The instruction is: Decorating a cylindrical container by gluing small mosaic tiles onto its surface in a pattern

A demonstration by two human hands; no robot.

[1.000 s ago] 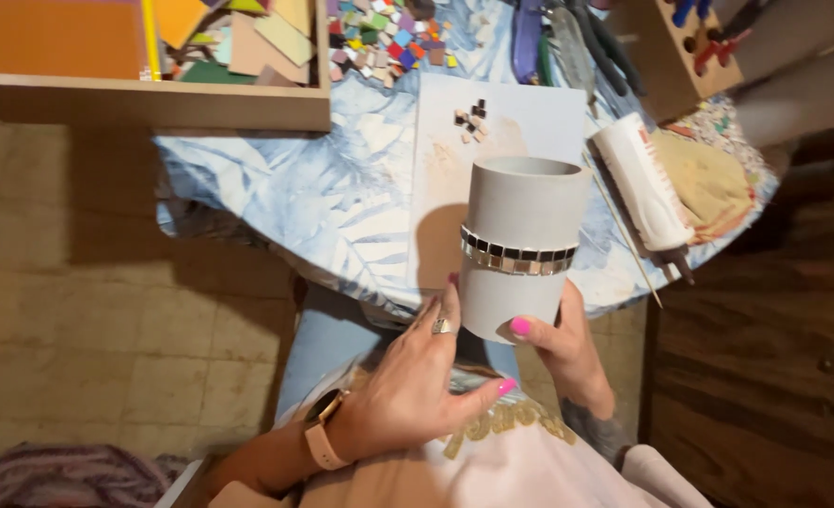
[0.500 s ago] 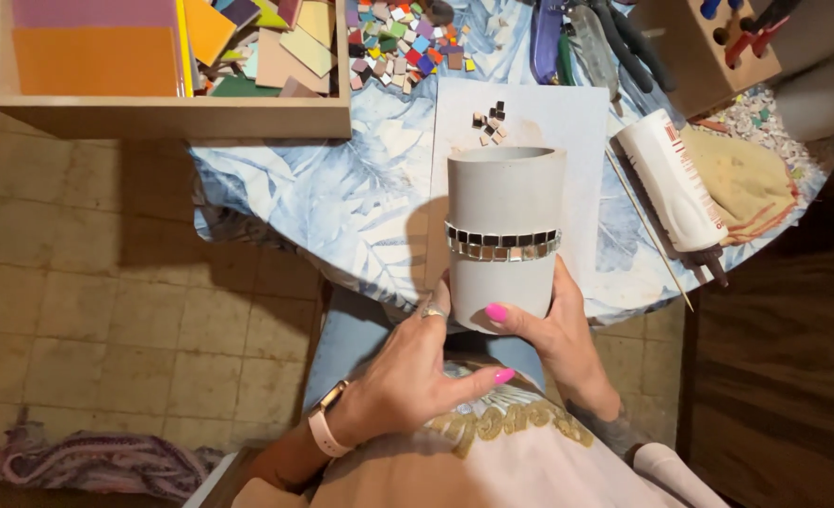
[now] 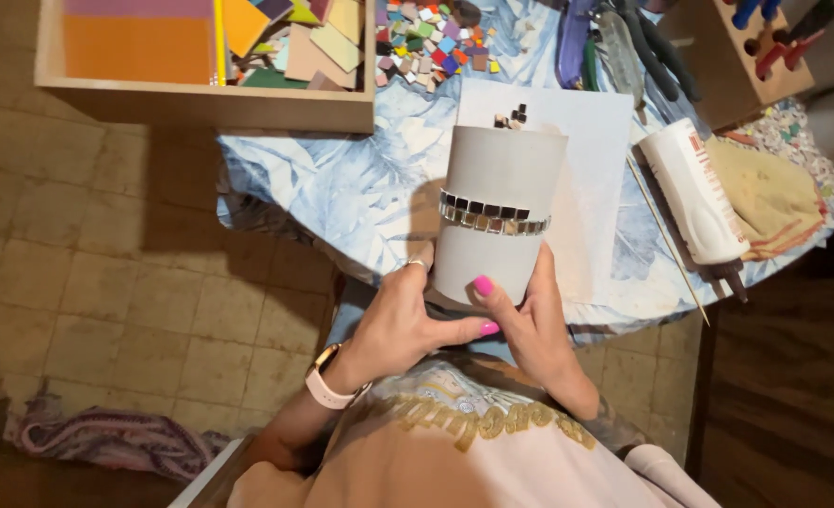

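While both hands clasp the grey cylinder (image 3: 494, 216) at the desk's (image 3: 360, 202) six o'clock edge, left hand (image 3: 407, 325) and right hand (image 3: 530, 325) each keep a closed grip on its base, open floor (image 3: 106, 282) at nine o'clock.

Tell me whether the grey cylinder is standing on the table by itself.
No: both the left hand and right hand grip the grey cylinder at its lower end, in front of the table.

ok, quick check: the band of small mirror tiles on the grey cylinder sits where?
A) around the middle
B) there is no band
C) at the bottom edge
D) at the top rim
A: the mirror tile band wraps the grey cylinder about halfway up, with bare grey above and below it, while the left hand and right hand grip its lower end.
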